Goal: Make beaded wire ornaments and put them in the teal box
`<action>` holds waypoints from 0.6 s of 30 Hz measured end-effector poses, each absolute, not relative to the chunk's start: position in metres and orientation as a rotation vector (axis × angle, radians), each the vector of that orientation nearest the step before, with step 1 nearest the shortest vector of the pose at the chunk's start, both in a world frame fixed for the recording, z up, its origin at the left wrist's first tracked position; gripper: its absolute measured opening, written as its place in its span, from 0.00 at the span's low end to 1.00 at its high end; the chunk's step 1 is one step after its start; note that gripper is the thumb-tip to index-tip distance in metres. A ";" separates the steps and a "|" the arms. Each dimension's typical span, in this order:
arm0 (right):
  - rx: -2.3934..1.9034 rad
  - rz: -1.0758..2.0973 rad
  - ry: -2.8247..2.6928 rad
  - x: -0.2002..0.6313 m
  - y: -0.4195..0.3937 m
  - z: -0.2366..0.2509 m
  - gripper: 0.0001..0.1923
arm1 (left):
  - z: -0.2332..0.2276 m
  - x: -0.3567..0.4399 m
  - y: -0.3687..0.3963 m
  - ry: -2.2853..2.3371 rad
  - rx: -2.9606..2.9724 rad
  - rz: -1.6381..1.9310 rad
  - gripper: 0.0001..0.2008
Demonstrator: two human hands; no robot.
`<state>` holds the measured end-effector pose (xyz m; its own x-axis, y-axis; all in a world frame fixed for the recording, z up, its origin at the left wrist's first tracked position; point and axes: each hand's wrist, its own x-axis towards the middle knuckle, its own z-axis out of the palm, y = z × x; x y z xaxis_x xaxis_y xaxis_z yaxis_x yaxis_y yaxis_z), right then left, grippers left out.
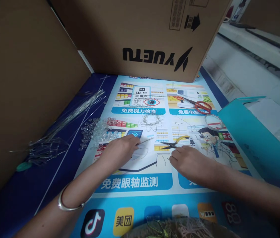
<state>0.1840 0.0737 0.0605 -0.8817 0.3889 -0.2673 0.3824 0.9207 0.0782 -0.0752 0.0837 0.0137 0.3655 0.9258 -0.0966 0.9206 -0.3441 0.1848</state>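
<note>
My left hand [121, 150] rests on the printed poster [140, 185] and pinches a thin piece of wire [146, 141] that points right. My right hand [188, 162] lies knuckles-up on the poster, its fingers curled just below small pliers [176, 143] with yellow handles; I cannot tell whether it grips anything. A finished wire-and-bead flower shape [151, 120] lies beyond both hands. A heap of clear beads [97, 130] sits just left of my left hand. Loose bent wire bits [162, 160] lie between the hands.
A bundle of long thin wires [65, 122] lies at the left by a cardboard wall [25, 86]. A large cardboard box [142, 36] stands behind. Red-handled scissors [199, 105] and a wire ring [214, 121] lie at the right, near a teal folder [254, 135].
</note>
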 end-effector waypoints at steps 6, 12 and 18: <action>0.714 -0.077 2.858 0.183 0.068 0.050 0.06 | 0.017 -0.075 0.084 1.673 2.376 0.027 0.10; 0.856 -0.121 2.907 0.173 0.067 0.038 0.06 | 0.025 -0.071 0.081 1.660 2.339 0.004 0.11; 0.917 -0.131 2.887 0.167 0.068 0.029 0.06 | 0.030 -0.068 0.079 1.632 2.353 0.037 0.09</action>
